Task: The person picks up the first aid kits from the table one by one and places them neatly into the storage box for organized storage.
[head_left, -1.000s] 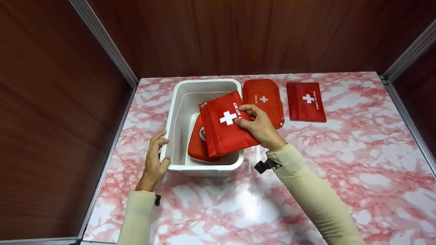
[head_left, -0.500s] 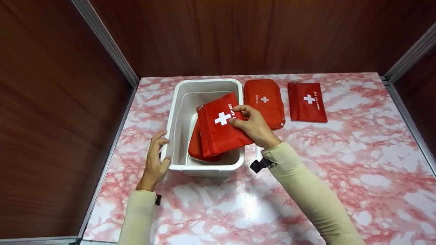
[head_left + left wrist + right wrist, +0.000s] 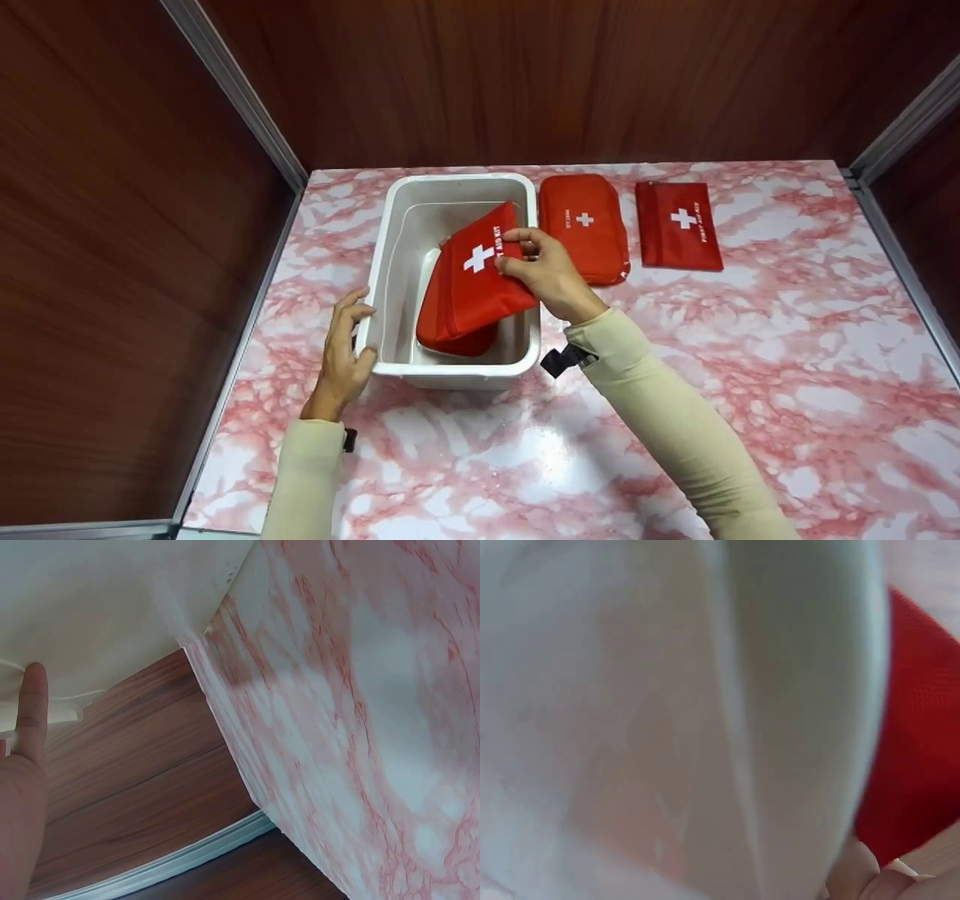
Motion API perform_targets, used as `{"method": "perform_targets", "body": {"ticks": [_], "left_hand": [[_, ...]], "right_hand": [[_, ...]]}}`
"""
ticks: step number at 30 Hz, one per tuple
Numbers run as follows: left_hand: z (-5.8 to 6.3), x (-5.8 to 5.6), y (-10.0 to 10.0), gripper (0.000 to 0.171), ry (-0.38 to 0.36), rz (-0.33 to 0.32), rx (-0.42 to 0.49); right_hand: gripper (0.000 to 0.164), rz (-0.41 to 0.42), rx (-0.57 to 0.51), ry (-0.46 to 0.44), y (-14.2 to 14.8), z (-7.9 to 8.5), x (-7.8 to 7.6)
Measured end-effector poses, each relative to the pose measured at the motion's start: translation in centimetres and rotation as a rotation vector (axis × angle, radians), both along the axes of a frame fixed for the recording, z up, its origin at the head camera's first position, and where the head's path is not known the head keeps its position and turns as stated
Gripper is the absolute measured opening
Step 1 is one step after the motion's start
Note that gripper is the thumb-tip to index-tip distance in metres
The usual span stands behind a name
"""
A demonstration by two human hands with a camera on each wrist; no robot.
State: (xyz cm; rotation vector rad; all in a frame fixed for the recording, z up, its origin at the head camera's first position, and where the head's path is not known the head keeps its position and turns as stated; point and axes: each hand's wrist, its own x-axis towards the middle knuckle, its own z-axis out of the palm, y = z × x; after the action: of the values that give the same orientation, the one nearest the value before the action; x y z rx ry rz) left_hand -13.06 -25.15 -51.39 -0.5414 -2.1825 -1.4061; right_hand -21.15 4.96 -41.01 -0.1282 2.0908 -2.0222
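Observation:
My right hand [image 3: 553,276] pinches a flat red first aid pouch [image 3: 487,296] with a white cross at its right side, thumb on top. The pouch is tilted inside the white plastic bin [image 3: 450,369], over a red first aid case [image 3: 469,346] that it mostly covers. At the bin's left side, my left hand [image 3: 345,352] grips the rim, and one finger [image 3: 32,705] lies against the wall in the left wrist view. The bin's blurred outer wall [image 3: 667,705] fills most of the right wrist view, with the red pouch beyond its edge.
Right of the bin lies a red zipped first aid case [image 3: 589,251], close to its wall. Farther right is another flat red first aid pouch [image 3: 667,251]. Wood-patterned panels [image 3: 510,82] stand behind and beside the pink marbled table [image 3: 787,337].
My right hand has moved left and slightly up in view with the pouch, which now tilts more and sits farther inside the bin. The left hand keeps its place on the rim.

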Motion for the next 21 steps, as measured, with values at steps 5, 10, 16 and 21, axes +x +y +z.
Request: {"method": "perform_targets", "body": {"ticks": [5,10,16,21], "left_hand": [[0.2,-0.2,0.1,0.051,0.012,0.006,-0.011],[1.1,0.2,0.7,0.049,0.017,0.023,-0.031],[3.7,1.4,1.7,0.045,0.003,0.028,-0.032],[4.2,1.6,2.0,0.045,0.014,0.025,-0.031]], "right_hand": [[0.047,0.019,-0.138,-0.079,-0.1,0.2,0.1],[0.047,0.022,-0.178,-0.080,0.2,0.5,0.2],[0.048,0.033,-0.176,-0.061,0.7,0.7,0.2],[0.047,0.036,-0.176,-0.052,1.3,0.9,0.1]]}}
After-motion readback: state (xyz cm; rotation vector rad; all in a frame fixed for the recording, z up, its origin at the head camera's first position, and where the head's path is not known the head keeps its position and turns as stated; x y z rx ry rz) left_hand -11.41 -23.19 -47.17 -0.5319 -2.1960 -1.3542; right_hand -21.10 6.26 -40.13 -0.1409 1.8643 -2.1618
